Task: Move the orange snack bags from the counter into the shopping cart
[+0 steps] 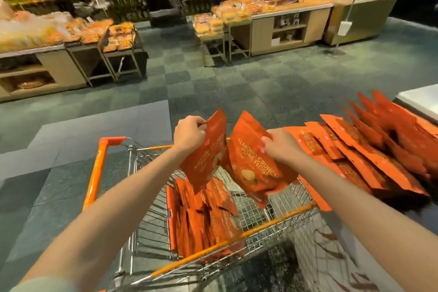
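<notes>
Two orange snack bags are held in the air above the shopping cart point(213, 248), one per hand. Left hand point(189, 134): grip pinched on the top edge of the left bag point(206, 152), which hangs tilted, its lower end over the cart's basket. Right hand point(282, 147): fingers curled round the right side of the right bag point(248, 161), thumb on its printed face; the print reads "ALMOND CRUNCH PORK FLOSS". This bag is tilted too, with its bottom corner dipping below the cart's far rim line. The two held bags sit just beside each other; cannot tell whether they touch. Inside the cart, toward its left half, a batch of the same bags in the cart point(201, 220) stands on edge, packed close and leaning. To the right of the cart, a pile of bags point(369, 149) lies overlapped on the surface point(422, 99), of which only a pale far corner shows; the nearest bags of the pile overhang toward the cart's right rim. The cart is wire mesh with orange trim and an orange handle at its far left corner. Beyond the cart, tiled floor point(213, 78), then display tables with packed bread point(213, 23) and low wooden shelving; that background is blurred. Both forearms are bare, with a pale sleeve edge at the lower left.
</notes>
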Demonstrator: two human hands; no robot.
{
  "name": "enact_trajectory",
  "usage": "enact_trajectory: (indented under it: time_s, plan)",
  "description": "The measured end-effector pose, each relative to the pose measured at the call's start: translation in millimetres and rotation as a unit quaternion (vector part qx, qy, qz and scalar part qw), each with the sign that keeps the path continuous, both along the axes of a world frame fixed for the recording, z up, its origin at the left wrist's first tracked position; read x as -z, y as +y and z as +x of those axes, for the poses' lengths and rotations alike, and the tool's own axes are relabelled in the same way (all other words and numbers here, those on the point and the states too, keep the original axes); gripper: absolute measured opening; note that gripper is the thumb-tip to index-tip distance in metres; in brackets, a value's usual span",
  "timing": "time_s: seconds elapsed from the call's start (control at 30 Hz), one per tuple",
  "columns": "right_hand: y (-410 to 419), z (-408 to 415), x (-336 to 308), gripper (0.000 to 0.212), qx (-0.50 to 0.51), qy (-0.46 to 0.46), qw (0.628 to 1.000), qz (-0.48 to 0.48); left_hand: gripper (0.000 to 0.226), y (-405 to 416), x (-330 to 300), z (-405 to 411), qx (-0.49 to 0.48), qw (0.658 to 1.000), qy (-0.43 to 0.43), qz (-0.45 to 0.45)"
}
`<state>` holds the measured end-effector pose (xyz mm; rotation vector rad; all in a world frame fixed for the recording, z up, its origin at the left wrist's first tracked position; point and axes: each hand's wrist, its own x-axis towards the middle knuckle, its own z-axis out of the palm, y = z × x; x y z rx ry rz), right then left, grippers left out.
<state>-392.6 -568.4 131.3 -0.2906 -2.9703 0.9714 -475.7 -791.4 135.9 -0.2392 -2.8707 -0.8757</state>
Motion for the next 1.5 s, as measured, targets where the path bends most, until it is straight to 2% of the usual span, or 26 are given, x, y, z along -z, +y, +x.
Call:
enact_trajectory:
  time_s: [0.2,0.47,0.7,0.93,1.07,1.2,1.5]
  plan:
    - [28.2,-32.5,25.8,0.021,0.035,-0.048,0.998,-0.001,0.022,30.3,52.1,-34.9,-0.015,0.996,-0.08,0.039]
    - [53.8,-107.3,116.0,0.023,0.025,-0.159,0.987,-0.014,0.017,70.4,145.0,-81.9,-0.033,0.976,-0.207,0.064]
    - [61.6,-163.1,196.1,0.014,-0.027,-0.288,0.957,-0.026,0.008,85.9,228.4,-89.6,-0.096,0.932,-0.342,0.075]
    - [53.7,-192.9,263.5,0.02,-0.073,-0.385,0.916,-0.082,0.016,86.0,299.6,-67.7,-0.188,0.874,-0.436,0.101]
    - [49.0,-203.4,293.7,0.018,-0.086,-0.407,0.905,-0.093,0.009,81.2,327.3,-41.3,-0.221,0.843,-0.483,0.084]
    - [36.5,-207.7,315.9,0.029,-0.087,-0.423,0.898,-0.087,0.011,73.3,346.2,-9.0,-0.248,0.823,-0.508,0.06]
    - [-16.0,-200.6,347.6,0.027,-0.065,-0.387,0.912,-0.116,0.01,64.1,341.7,3.4,-0.288,0.795,-0.53,0.068]
